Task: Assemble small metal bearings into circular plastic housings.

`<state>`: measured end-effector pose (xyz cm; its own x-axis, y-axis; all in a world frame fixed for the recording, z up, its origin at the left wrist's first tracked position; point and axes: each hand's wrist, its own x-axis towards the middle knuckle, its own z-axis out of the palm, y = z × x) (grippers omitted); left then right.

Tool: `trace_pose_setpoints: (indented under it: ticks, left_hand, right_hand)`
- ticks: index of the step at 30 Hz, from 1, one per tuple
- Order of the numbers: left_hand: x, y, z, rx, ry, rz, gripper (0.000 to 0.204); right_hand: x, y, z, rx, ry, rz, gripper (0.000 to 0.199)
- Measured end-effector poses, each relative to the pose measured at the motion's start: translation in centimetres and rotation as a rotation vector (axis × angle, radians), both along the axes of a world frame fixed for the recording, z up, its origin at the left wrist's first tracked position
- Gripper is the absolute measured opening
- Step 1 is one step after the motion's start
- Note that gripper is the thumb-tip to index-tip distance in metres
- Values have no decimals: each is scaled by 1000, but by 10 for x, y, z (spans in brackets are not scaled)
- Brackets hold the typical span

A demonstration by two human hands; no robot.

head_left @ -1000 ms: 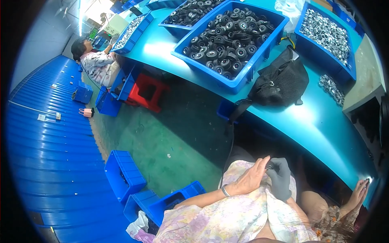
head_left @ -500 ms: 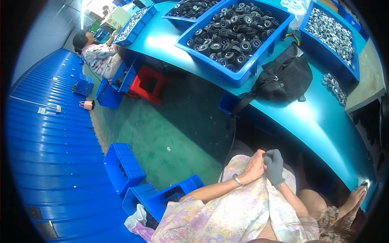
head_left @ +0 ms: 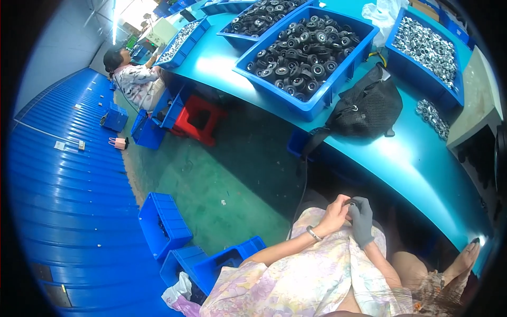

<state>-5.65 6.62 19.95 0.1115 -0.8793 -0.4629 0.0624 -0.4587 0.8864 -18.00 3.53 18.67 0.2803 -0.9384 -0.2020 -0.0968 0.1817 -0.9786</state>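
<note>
Above the near flowered garment, the bare left hand and grey-gloved right hand meet, both pinching a small dark round piece; farther off, a blue bin of black wheels stands on the turquoise table, left of a black mesh bag

A blue ribbed wall fills the left side, a pale grey wall rising beyond its upper end. A green floor, partly shadowed, lies beside a long teal table whose glossy top reflects bright light. A red stool stands near the table's edge; a lit tube lamp shines at upper left.
</note>
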Motion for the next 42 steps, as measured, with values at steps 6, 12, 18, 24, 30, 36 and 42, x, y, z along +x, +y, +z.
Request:
trace_pose_setpoints:
  ticks: [6,12,18,24,30,36,42]
  left_hand:
    - [2,5,-2,-94,49,-47,28]
    - [1,9,-13,-38,168,-1,28]
    - [-1,14,-12,11,189,50,25]
    - [-3,24,-21,157,284,202,25]
    - [-12,22,-22,287,257,248,24]
    - [-11,16,-26,86,220,226,22]
    - [-8,13,-10,-33,22,80,18]
  right_hand:
    - [0,5,3,22,-14,-27,17]
    - [-2,8,-2,-95,53,3,17]
    - [-2,10,-3,-135,75,44,16]
    - [5,13,-13,-106,120,141,6]
    - [2,14,-17,-111,188,117,8]
    - [2,5,0,43,17,62,12]
    - [-5,2,9,94,-22,72,15]
